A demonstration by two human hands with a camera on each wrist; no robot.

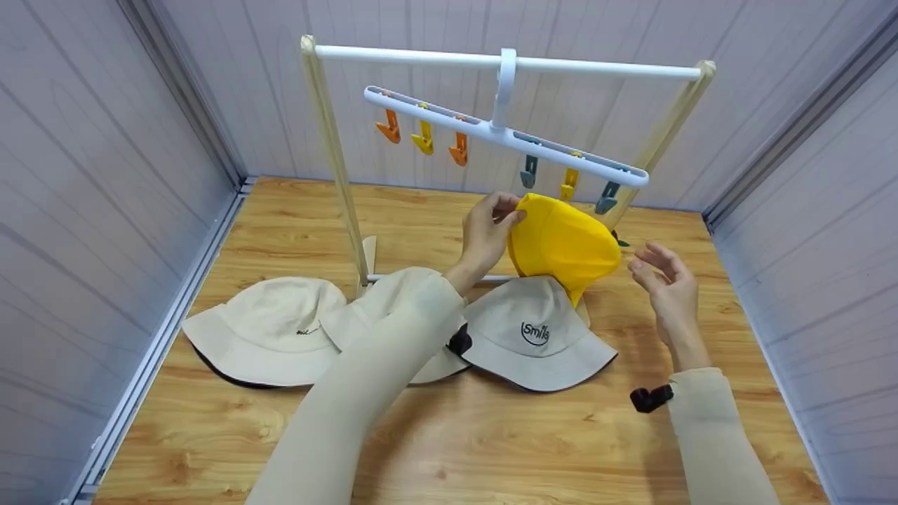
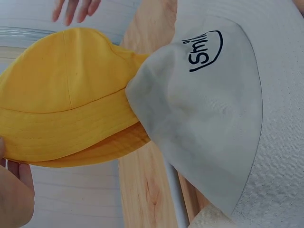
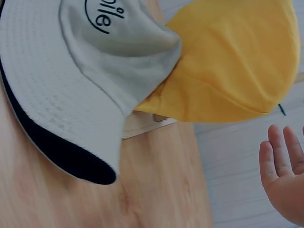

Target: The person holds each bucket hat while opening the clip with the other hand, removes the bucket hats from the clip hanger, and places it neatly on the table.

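Note:
A yellow bucket hat (image 1: 561, 238) is held up on its side below the right half of the hanger. My left hand (image 1: 489, 231) pinches its brim between thumb and fingers, at the hat's left edge. To the right of the hat's crown, my right hand (image 1: 668, 284) is apart from it, fingers loosely bent and holding nothing. A grey bucket hat (image 1: 537, 330) with a "Smile" print lies in front, overlapping the yellow hat's lower part in the head view. Above hangs a white clip hanger (image 1: 498, 133) with orange, yellow and grey-green clips (image 1: 569, 184).
Two cream bucket hats, the left one (image 1: 270, 326) and the middle one (image 1: 400, 301), lie on the wooden tabletop (image 1: 519, 442). The hanger hooks onto the white bar (image 1: 421, 57) of a wooden-legged rack. Pale panel walls (image 1: 91, 210) enclose the sides and back.

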